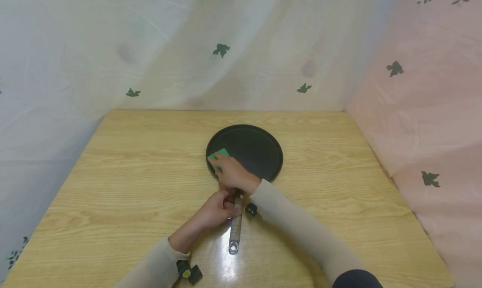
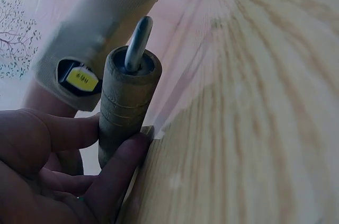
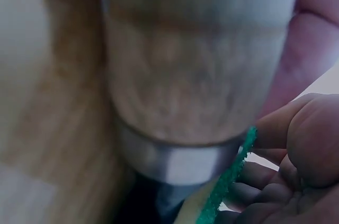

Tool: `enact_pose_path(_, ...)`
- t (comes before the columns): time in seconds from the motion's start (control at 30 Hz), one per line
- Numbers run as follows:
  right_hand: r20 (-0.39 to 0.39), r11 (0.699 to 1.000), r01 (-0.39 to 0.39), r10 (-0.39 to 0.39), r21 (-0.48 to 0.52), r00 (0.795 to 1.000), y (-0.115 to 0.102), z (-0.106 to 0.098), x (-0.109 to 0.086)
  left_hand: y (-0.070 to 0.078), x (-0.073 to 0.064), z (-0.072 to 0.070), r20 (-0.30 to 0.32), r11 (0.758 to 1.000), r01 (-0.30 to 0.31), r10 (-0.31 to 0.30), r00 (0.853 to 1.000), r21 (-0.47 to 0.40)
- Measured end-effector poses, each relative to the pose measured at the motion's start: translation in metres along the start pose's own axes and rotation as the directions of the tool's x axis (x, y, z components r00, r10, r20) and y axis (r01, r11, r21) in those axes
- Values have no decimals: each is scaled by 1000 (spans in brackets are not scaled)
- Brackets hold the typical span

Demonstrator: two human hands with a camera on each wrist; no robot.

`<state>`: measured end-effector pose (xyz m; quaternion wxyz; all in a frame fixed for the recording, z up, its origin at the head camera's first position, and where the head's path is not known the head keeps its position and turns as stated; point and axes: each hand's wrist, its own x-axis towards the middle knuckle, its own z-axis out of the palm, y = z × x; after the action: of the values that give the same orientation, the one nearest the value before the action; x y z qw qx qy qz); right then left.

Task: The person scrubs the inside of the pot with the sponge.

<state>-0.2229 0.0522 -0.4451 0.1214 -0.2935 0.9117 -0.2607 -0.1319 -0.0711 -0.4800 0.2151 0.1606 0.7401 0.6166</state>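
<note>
A round black frying pan (image 1: 250,146) lies flat on the table, its wood-look handle (image 1: 235,229) pointing toward me. My left hand (image 1: 216,208) grips that handle near the pan end. In the left wrist view, the thumb and fingers close around the handle (image 2: 126,97), which ends in a metal loop. My right hand (image 1: 235,173) crosses over the handle and holds a green-faced scouring sponge (image 1: 223,151) against the left part of the pan's surface. The sponge's green edge (image 3: 228,181) shows beside the fingers in the right wrist view, with a pale layer next to it.
The pan and both hands are on a wood-grain table (image 1: 150,154). Patterned cloth (image 1: 222,79) hangs behind it and along the sides. Dark wrist devices (image 1: 251,209) sit at both cuffs.
</note>
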Motion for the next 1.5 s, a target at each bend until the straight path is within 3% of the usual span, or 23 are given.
enact_pose_path(0.17, 20, 999, -40, 40, -17, 999, -3, 0, 5, -1, 0, 0, 3, 1000, 8, -7, 1000, -19)
enact_pose_path(0.37, 8, 998, -23, 24, -58, 1000, -3, 1, 7, -1, 0, 0, -5, 1000, 5, -5, 1000, -18)
enact_pose_path(0.83, 3, 997, -47, 47, 61, 999, 6, -10, 9, 0, -1, -1, -20, 999, 28, -28, 999, 16)
enact_pose_path(1.1, -51, 998, -42, 45, 55, 998, 10, -37, 5, 1, 1, 1, -30, 999, 28, -27, 999, 40)
enact_pose_path(1.5, -175, 983, -178, 181, 37, 968, 62, -95, -18, 5, 0, 1, -45, 996, 57, -55, 997, 63)
